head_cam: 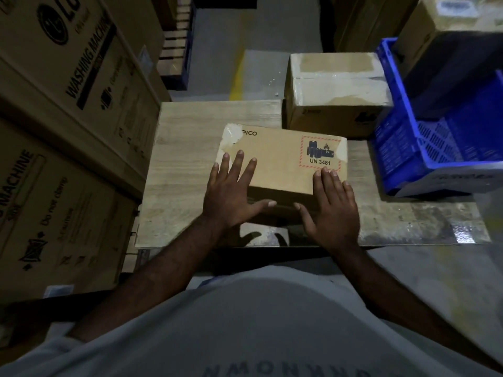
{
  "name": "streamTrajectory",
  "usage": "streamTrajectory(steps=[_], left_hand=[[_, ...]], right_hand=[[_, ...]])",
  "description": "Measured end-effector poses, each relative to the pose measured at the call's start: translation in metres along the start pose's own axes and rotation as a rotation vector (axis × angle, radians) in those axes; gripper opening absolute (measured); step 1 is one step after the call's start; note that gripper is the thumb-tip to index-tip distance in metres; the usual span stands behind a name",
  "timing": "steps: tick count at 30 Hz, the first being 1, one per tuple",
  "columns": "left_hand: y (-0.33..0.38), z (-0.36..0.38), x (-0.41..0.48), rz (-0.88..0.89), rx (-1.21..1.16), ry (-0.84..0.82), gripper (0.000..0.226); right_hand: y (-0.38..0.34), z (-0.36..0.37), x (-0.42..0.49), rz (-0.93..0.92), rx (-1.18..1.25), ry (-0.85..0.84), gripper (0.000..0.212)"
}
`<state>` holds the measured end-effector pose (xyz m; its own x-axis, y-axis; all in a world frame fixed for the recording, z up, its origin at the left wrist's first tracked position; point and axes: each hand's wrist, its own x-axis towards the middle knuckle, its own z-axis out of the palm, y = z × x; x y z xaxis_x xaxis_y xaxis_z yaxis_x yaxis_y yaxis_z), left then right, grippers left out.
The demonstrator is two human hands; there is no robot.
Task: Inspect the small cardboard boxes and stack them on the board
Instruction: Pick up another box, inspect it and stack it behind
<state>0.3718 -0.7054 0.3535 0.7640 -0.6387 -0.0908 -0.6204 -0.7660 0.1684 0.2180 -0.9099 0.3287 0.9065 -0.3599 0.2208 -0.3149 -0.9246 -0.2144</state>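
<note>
I read this as a warehouse or stockroom: tall cartons (81,85) printed WASHING MACHINE stand stacked just left of the wooden board (187,164), and a blue plastic crate (424,159) sits at its right edge. Beyond the board I see grey concrete floor (217,50) with a yellow painted line (236,77), wooden pallets (177,50) farther back, and more brown shipping cartons (446,20) off its far right corner.

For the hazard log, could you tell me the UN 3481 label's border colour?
The UN 3481 label has a dashed red border; head view.
</note>
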Motion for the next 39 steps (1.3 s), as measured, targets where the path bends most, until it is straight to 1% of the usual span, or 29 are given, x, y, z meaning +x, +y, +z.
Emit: streamTrajectory(steps=[2,4,7,9,13,14,17,19,20,24,31,33,35,37,39], left_hand=[[0.0,-0.006,0.004,-0.011,-0.023,0.052,0.107],[-0.002,-0.012,0.011,0.015,0.009,0.129,0.093],[-0.005,-0.017,0.025,0.056,0.082,0.177,0.082],[-0.004,-0.02,0.036,0.05,0.073,0.173,0.083],[-0.002,-0.027,0.062,0.055,0.039,0.187,0.094],[-0.001,-0.029,0.069,0.051,0.028,0.165,0.097],[-0.002,-0.029,0.085,-0.014,-0.029,0.023,0.104],[-0.005,-0.022,0.087,-0.059,-0.052,-0.033,0.104],[-0.005,-0.017,0.085,-0.064,-0.045,-0.035,0.102],[-0.007,-0.012,0.08,-0.051,-0.018,-0.003,0.098],[-0.007,-0.014,0.08,-0.048,-0.019,-0.005,0.099],[-0.007,-0.015,0.079,-0.052,-0.053,0.005,0.097],[-0.009,-0.016,0.076,-0.078,-0.122,0.054,0.092],[-0.014,-0.016,0.068,-0.119,-0.177,0.124,0.086],[-0.02,-0.015,0.054,-0.176,-0.226,0.149,0.083]], right_hand=[[-0.002,-0.001,0.0,0.006,-0.011,-0.004,0.08],[-0.005,-0.003,0.001,0.019,-0.011,-0.024,0.077],[-0.008,-0.011,0.01,0.026,0.08,-0.023,0.071],[-0.007,-0.019,0.025,0.016,0.12,-0.007,0.067],[-0.007,-0.027,0.071,0.096,0.098,-0.079,0.071],[-0.006,-0.026,0.082,0.118,0.074,-0.101,0.073],[-0.005,-0.021,0.101,0.198,0.016,-0.207,0.081],[-0.005,-0.015,0.101,0.212,-0.008,-0.227,0.084],[-0.005,-0.012,0.099,0.209,-0.012,-0.217,0.084],[-0.004,-0.01,0.097,0.214,-0.014,-0.203,0.085],[-0.005,-0.011,0.097,0.214,-0.013,-0.2,0.085],[-0.005,-0.012,0.097,0.219,-0.01,-0.207,0.086],[-0.004,-0.014,0.097,0.232,0.025,-0.211,0.084],[-0.003,-0.019,0.093,0.245,0.07,-0.193,0.079],[-0.003,-0.022,0.084,0.238,0.074,-0.176,0.075]])
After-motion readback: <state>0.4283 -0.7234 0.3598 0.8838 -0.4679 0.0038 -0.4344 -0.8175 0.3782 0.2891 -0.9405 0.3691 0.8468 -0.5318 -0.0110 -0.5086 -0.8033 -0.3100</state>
